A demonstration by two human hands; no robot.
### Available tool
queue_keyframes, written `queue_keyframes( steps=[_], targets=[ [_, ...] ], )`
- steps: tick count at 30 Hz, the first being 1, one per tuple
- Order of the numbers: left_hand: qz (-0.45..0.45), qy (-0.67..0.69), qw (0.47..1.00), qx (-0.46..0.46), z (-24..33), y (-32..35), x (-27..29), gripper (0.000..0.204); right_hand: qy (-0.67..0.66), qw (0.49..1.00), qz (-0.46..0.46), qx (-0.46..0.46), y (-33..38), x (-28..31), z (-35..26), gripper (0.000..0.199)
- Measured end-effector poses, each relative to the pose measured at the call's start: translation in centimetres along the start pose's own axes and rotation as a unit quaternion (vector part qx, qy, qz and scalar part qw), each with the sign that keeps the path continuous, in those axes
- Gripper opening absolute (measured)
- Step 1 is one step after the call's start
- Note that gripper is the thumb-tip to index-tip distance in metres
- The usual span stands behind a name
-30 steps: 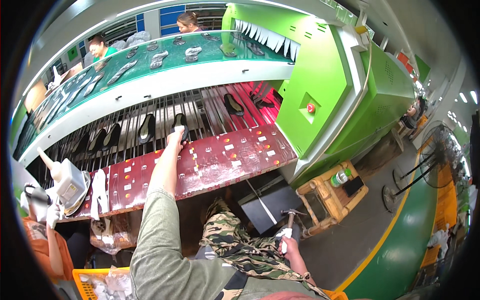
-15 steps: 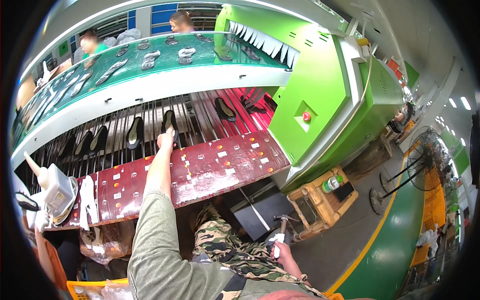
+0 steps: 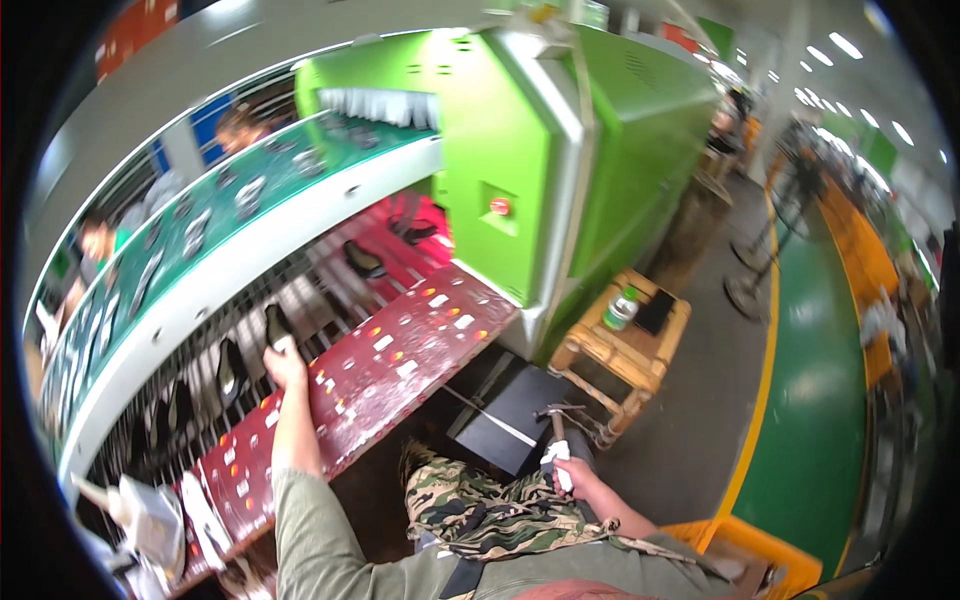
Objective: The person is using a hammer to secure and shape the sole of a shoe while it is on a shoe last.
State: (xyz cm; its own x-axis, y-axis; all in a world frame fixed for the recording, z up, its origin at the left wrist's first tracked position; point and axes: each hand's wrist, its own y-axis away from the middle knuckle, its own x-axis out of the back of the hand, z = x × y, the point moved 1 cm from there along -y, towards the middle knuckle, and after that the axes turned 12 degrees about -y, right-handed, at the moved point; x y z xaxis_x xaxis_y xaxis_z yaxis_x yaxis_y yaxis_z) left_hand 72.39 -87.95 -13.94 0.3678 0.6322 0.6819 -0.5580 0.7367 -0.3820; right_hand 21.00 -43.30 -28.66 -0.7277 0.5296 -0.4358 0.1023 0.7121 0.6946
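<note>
On the conveyor (image 3: 330, 300), left hand (image 3: 283, 362) grasps a dark sole (image 3: 276, 326); right hand (image 3: 575, 475) clutches a hammer (image 3: 556, 432).

A worker's own body fills the lower edge of the head view: the left arm wears an olive-green long sleeve (image 3: 310, 530), loosely creased and ending above the wrist, leaving the left hand (image 3: 284, 362) bare. The right hand (image 3: 578, 478) is bare too, the forearm uncovered to the elbow. Over the lap are camouflage trousers (image 3: 490, 515) in green, tan and dark brown patches. A dark strap (image 3: 462, 578) crosses the waist.
</note>
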Motion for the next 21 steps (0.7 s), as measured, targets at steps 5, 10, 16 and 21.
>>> queue_keyframes(
  steps=[5,10,16,21],
  targets=[
    [-0.02,-0.254,0.956,-0.144,2.6,5.6,1.5,0.079,-0.028,0.999,-0.02,-0.002,-0.7,0.8,0.1,0.026],
    [-0.024,-0.172,0.895,-0.41,2.3,6.5,1.8,0.066,-0.046,0.998,-0.032,-0.014,-0.3,0.9,0.1,0.025],
    [-0.107,-0.125,0.897,-0.41,1.7,6.2,0.9,0.036,-0.051,0.998,-0.027,-0.034,-0.6,0.9,-0.1,0.027],
    [-0.126,-0.118,0.897,-0.407,2.7,6.7,0.9,0.037,-0.056,0.998,-0.013,-0.038,-0.3,1.4,-0.5,0.028]
  ],
)
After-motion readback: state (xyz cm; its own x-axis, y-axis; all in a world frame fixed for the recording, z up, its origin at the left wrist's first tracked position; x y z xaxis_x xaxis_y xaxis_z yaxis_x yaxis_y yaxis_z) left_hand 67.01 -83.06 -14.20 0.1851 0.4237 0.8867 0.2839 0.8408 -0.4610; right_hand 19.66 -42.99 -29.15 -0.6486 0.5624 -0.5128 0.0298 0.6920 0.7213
